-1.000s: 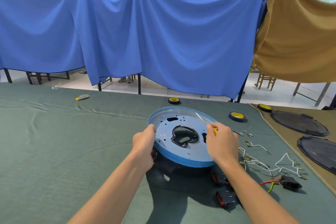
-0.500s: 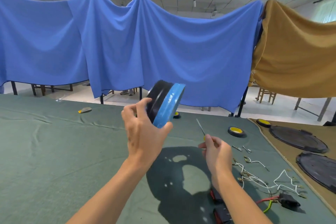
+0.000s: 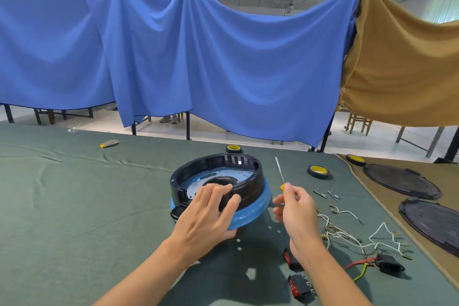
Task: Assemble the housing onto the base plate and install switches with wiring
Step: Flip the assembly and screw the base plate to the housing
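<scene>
No readable text, labels or numbers anywhere: housing (image 3: 218, 176), tape rolls (image 3: 319, 171) and switches (image 3: 299, 285) show no legible markings.

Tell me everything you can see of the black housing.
The black housing is a round, open-topped ring of what looks like plastic, with vertical slots in its far wall and a tab jutting at its near left. It sits open side up on the blue base plate, whose pale face shows through its middle. The left hand grips it, fingers curled over its near wall. The shadow below suggests it is held just off the green cloth.
</scene>
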A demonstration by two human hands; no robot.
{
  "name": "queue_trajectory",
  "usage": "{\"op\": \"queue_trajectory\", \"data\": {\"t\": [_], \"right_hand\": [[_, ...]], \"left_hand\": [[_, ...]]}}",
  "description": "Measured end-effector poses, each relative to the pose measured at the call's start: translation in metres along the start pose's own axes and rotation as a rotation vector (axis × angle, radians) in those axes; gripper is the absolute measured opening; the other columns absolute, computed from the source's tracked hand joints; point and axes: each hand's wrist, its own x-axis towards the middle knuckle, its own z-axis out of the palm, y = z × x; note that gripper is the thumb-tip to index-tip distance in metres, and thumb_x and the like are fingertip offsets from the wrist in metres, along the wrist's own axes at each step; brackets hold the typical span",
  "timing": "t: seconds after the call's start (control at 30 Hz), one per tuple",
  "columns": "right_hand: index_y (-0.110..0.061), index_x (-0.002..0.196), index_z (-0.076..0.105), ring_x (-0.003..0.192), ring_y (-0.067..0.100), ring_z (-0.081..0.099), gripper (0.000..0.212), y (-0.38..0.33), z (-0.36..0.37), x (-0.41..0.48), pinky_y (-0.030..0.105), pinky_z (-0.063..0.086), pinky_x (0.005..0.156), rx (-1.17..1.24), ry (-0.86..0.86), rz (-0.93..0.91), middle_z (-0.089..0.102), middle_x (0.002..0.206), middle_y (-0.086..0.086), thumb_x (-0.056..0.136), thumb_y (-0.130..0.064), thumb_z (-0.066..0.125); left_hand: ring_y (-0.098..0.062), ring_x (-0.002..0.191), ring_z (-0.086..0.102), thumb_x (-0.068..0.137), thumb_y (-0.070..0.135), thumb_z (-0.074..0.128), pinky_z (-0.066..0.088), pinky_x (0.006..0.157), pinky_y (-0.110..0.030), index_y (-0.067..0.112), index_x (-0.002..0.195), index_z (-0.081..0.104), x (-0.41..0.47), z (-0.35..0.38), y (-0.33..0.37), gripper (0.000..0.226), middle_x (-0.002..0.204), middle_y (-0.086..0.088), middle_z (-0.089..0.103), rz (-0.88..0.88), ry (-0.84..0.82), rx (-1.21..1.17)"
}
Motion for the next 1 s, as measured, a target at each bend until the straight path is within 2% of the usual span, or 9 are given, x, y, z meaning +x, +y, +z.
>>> {"op": "queue_trajectory", "data": {"t": [0.07, 0.13, 0.23, 0.4, 0.47, 0.57, 0.7, 0.8, 1.0], "right_hand": [[-0.018, 0.093, 0.055, 0.076, 0.014, 0.064, 0.022, 0.006, 0.004, 0.0, 0.031, 0.054, 0.067, -0.038, -0.032, -0.005, 0.066, 0.081, 0.001, 0.103, -0.03, 0.04], [-0.021, 0.094, 0.053, 0.089, 0.015, 0.062, 0.019, 0.013, 0.009, 0.0, 0.038, 0.055, 0.08, -0.062, -0.051, -0.008, 0.065, 0.091, -0.001, 0.103, -0.03, 0.039], [-0.025, 0.095, 0.05, 0.093, 0.014, 0.06, 0.017, 0.019, 0.016, 0.0, 0.043, 0.051, 0.09, -0.115, -0.063, 0.009, 0.062, 0.098, -0.003, 0.103, -0.034, 0.038], [-0.028, 0.09, 0.047, 0.091, 0.016, 0.061, 0.017, 0.025, 0.024, 0.001, 0.045, 0.051, 0.089, -0.161, -0.053, 0.031, 0.062, 0.096, -0.002, 0.102, -0.036, 0.037], [-0.029, 0.091, 0.047, 0.093, 0.017, 0.061, 0.016, 0.028, 0.025, 0.002, 0.046, 0.052, 0.09, -0.151, -0.06, 0.048, 0.062, 0.097, -0.003, 0.102, -0.035, 0.037], [-0.026, 0.092, 0.048, 0.094, 0.018, 0.062, 0.016, 0.03, 0.024, 0.003, 0.048, 0.053, 0.09, -0.14, -0.068, 0.079, 0.063, 0.1, 0.0, 0.103, -0.032, 0.037], [-0.023, 0.093, 0.049, 0.09, 0.018, 0.064, 0.017, 0.03, 0.024, 0.006, 0.048, 0.055, 0.087, -0.146, -0.061, 0.101, 0.065, 0.099, 0.002, 0.103, -0.032, 0.037], [-0.022, 0.092, 0.049, 0.088, 0.019, 0.065, 0.019, 0.029, 0.027, 0.007, 0.048, 0.055, 0.086, -0.154, -0.052, 0.11, 0.066, 0.096, 0.002, 0.103, -0.033, 0.037], [-0.028, 0.086, 0.044, 0.086, 0.015, 0.058, 0.02, 0.024, 0.031, 0.01, 0.047, 0.053, 0.087, -0.254, -0.013, 0.087, 0.058, 0.09, -0.002, 0.102, -0.036, 0.036]], "left_hand": [[-0.032, 0.097, 0.049, 0.07, 0.037, 0.072, 0.049, 0.083, -0.04, 0.004, 0.109, 0.05, -0.006, 0.002, -0.002, 0.056, 0.115, -0.017, 0.046, 0.055, -0.019, 0.003], [-0.03, 0.095, 0.05, 0.069, 0.036, 0.072, 0.048, 0.082, -0.036, 0.005, 0.106, 0.05, -0.012, 0.004, -0.004, 0.053, 0.114, -0.015, 0.046, 0.07, -0.029, -0.007], [-0.029, 0.094, 0.051, 0.073, 0.041, 0.073, 0.047, 0.083, -0.033, 0.007, 0.101, 0.05, -0.019, 0.007, -0.007, 0.05, 0.11, -0.012, 0.047, 0.064, 0.012, -0.052], [-0.027, 0.094, 0.057, 0.075, 0.055, 0.074, 0.053, 0.083, -0.036, 0.008, 0.099, 0.049, -0.026, 0.008, -0.016, 0.058, 0.11, -0.009, 0.048, 0.068, 0.041, -0.101], [-0.025, 0.092, 0.057, 0.079, 0.056, 0.07, 0.052, 0.082, -0.034, 0.008, 0.101, 0.049, -0.027, 0.009, -0.017, 0.057, 0.106, -0.01, 0.055, 0.032, 0.05, -0.148], [-0.023, 0.088, 0.055, 0.088, 0.045, 0.065, 0.051, 0.08, -0.031, 0.007, 0.105, 0.049, -0.026, 0.011, -0.016, 0.044, 0.095, -0.012, 0.063, -0.08, 0.088, -0.233], [-0.023, 0.093, 0.055, 0.091, 0.034, 0.064, 0.05, 0.086, -0.033, 0.003, 0.104, 0.056, -0.029, 0.01, -0.017, 0.034, 0.099, -0.013, 0.06, -0.22, 0.093, -0.262], [-0.024, 0.09, 0.057, 0.092, 0.029, 0.064, 0.052, 0.083, -0.034, -0.001, 0.093, 0.066, -0.03, 0.009, -0.017, 0.03, 0.096, -0.011, 0.061, -0.2, 0.063, -0.242], [-0.024, 0.089, 0.057, 0.092, 0.019, 0.069, 0.052, 0.08, -0.035, 0.001, 0.084, 0.065, -0.027, 0.01, -0.019, 0.019, 0.093, -0.009, 0.062, -0.086, 0.123, -0.173]]}}
